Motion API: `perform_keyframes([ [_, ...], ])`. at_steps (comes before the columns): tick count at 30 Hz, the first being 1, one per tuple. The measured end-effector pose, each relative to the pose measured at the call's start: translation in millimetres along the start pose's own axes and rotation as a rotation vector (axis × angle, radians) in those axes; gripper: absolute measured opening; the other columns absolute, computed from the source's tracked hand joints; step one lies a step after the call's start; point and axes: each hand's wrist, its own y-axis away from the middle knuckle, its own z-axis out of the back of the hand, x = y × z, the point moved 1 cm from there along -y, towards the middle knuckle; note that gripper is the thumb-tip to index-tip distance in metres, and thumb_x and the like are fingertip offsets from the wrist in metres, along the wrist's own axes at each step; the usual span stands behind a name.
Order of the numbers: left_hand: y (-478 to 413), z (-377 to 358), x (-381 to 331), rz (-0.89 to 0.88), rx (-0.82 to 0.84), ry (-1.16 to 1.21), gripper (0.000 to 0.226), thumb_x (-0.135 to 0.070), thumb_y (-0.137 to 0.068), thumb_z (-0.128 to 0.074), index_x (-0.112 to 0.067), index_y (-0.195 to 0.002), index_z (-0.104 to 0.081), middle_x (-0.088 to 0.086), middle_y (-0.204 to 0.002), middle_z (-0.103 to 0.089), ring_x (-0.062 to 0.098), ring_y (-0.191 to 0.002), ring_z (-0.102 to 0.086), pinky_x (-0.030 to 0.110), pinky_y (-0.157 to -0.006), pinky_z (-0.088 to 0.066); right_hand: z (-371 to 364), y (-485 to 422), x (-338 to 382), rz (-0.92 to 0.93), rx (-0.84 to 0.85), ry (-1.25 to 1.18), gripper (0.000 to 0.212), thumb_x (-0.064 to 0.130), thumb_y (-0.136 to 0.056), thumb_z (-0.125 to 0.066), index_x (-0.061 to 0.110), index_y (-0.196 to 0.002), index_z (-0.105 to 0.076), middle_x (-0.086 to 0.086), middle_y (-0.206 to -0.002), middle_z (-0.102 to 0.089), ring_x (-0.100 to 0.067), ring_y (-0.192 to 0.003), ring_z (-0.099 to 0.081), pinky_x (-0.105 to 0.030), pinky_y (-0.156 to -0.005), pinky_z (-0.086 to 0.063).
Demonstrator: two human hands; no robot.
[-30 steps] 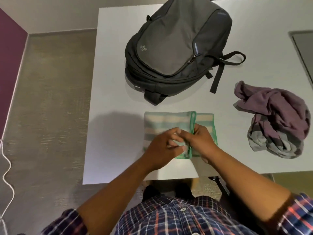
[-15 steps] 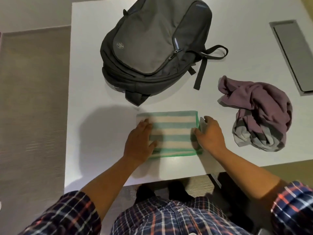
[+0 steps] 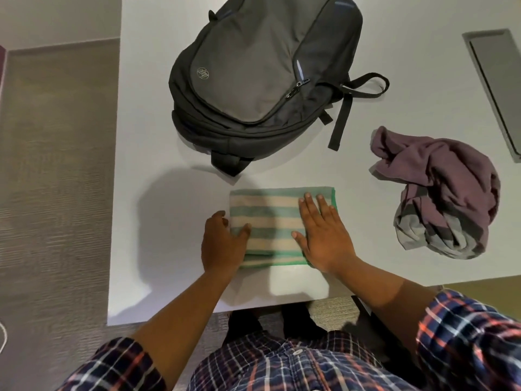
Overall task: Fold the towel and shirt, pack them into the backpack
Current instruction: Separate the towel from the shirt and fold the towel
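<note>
Head view, going big to small. A white table is seen from above, with everything for the job laid on it.

The grey backpack is lying flat at the far side, and every zip that can be seen looks shut, so it probably has to be opened before anything is packed. It looks soft-sided and floppy, so the mouth would likely need holding open with one hand.

The purple and grey shirt is bunched in a heap on the right, well apart from the rest, not folded yet. It's expected to be light and limp; best picked up by the shoulders or hem and shaken out flat.

The striped towel is sitting near the front edge, just below the backpack, already folded into a tidy rectangle. Soft, a bit thick, not slippery, nothing fragile. If only a top layer is pinched, the fold will probably fall open, so it should be gripped through the whole stack at both short ends, or scooped from underneath.

The left hand is resting at the towel's left edge, fingers loosely curled, nothing gripped. The right hand is pressed flat on the right half, fingers spread and open.
</note>
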Motion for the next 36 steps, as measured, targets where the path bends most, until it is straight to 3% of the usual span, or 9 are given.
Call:
perform_keyframes([
  [5, 5, 10, -12, 0.075, 0.19, 0.271, 0.019, -0.022, -0.078, -0.077, -0.019, -0.09, -0.062, 0.002, -0.089, -0.068, 0.024, -0.085, -0.067, 0.045, -0.077, -0.058, 0, -1, 4, 0.01, 0.004, -0.023, 0.074, 0.058, -0.097, -0.017, 0.017, -0.156, 0.003, 0.0, -0.162, 0.009, -0.022, -0.149, 0.014, -0.039, -0.12, 0.002],
  [13, 52, 27, -58, -0.184, 0.224, 0.3, 0.036, -0.02, -0.079, -0.076, -0.025, -0.108, -0.055, -0.005, -0.092, -0.066, 0.012, -0.081, -0.066, 0.029, -0.071, -0.056, 7, -6, 36, 0.169, 0.063, -0.424, 0.059, 0.043, -0.101, -0.039, 0.017, -0.153, -0.028, 0.003, -0.159, -0.015, -0.013, -0.148, -0.005, -0.026, -0.119, -0.002],
  [16, 63, 9, -68, -0.211, 0.295, 0.305, 0.035, -0.024, -0.083, -0.073, -0.032, -0.11, -0.053, -0.011, -0.087, -0.063, 0.006, -0.075, -0.062, 0.02, -0.066, -0.05, 27, 0, 34, -0.094, -0.097, -0.879, 0.029, 0.021, -0.098, -0.049, 0.019, -0.117, -0.071, 0.006, -0.118, -0.07, -0.005, -0.109, -0.063, -0.023, -0.094, -0.047],
  [18, 64, -6, -73, -0.222, 0.315, 0.278, 0.033, -0.026, -0.085, -0.07, -0.033, -0.112, -0.053, -0.012, -0.089, -0.062, 0.006, -0.078, -0.061, 0.017, -0.066, -0.047, 38, 3, 28, -0.359, -0.137, -1.125, 0.027, 0.016, -0.099, -0.05, 0.017, -0.095, -0.077, 0.001, -0.087, -0.076, -0.012, -0.079, -0.07, -0.025, -0.071, -0.054],
  [20, 62, -25, -76, -0.214, 0.353, 0.26, 0.034, -0.029, -0.086, -0.07, -0.029, -0.116, -0.053, -0.012, -0.092, -0.062, 0.007, -0.083, -0.062, 0.019, -0.071, -0.049, 41, 8, 16, -0.488, -0.071, -1.227, 0.028, 0.015, -0.099, -0.05, 0.01, -0.091, -0.076, -0.011, -0.084, -0.075, -0.02, -0.074, -0.07, -0.025, -0.064, -0.053],
  [23, 60, -45, -72, -0.276, 0.335, 0.229, 0.023, -0.025, -0.094, -0.059, -0.022, -0.117, -0.059, -0.003, -0.101, -0.066, 0.016, -0.091, -0.063, 0.021, -0.077, -0.051, 36, 19, -1, -0.482, 0.006, -1.133, 0.027, 0.014, -0.096, -0.05, 0.009, -0.086, -0.075, -0.013, -0.083, -0.074, -0.029, -0.075, -0.069, -0.037, -0.066, -0.056],
  [27, 52, -58, -49, -0.626, -0.104, -0.32, 0.038, -0.028, -0.094, -0.048, -0.013, -0.128, -0.055, 0.008, -0.131, -0.058, 0.027, -0.116, -0.056, 0.035, -0.094, -0.047, 31, 31, -17, -0.427, -0.01, -1.025, 0.026, 0.015, -0.096, -0.052, 0.017, -0.085, -0.075, 0.002, -0.085, -0.075, -0.014, -0.082, -0.069, -0.03, -0.076, -0.054],
  [31, 48, -80, -23, -0.584, 0.164, -0.646, 0.081, -0.066, -0.092, -0.003, -0.014, -0.154, 0.0, 0.006, -0.163, -0.001, 0.021, -0.15, 0.003, 0.041, -0.122, -0.007, 31, 33, -24, -0.299, -0.005, -0.882, 0.016, 0.018, -0.094, -0.056, 0.024, -0.091, -0.071, 0.01, -0.09, -0.072, -0.006, -0.086, -0.066, -0.026, -0.076, -0.05],
  [36, 48, -80, -17, -0.571, 0.106, -0.653, 0.069, -0.053, -0.098, -0.009, -0.012, -0.154, -0.004, 0.007, -0.162, -0.006, 0.022, -0.149, -0.002, 0.043, -0.121, -0.012, 30, 27, -26, -0.143, 0.01, -0.662, 0.028, 0.026, -0.095, -0.055, 0.02, -0.121, -0.065, -0.001, -0.121, -0.067, -0.018, -0.11, -0.062, -0.034, -0.098, -0.048],
])
